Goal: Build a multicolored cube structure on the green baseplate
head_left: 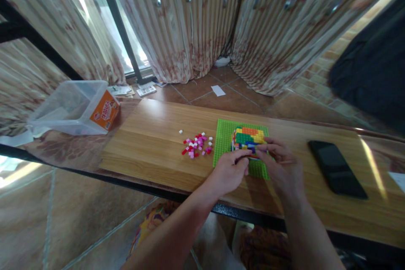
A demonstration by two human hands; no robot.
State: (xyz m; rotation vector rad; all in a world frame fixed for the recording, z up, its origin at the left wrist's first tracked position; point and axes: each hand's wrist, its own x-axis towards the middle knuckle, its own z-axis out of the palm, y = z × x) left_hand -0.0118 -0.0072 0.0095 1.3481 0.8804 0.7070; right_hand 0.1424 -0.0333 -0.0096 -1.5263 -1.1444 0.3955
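A multicoloured block of toy bricks [248, 136], with orange, yellow, green and blue on top, sits on a green baseplate [223, 135]. My left hand [232, 171] is at its near left corner, index finger stretched along the front edge and thumb close by. At the near right side, my right hand [281, 162] has its thumb and fingers closed on the brick block at the blue bricks. Whether a loose brick is between those fingertips is hidden. Left of the baseplate lies a loose pile of small pink, red and white bricks [196, 144].
The wooden board [152, 135] lies on the table. A black phone [337, 168] rests at the right. A clear plastic box [71, 107] with an orange label stands at the far left. Striped curtains [202, 25] hang behind, above a tiled floor with papers.
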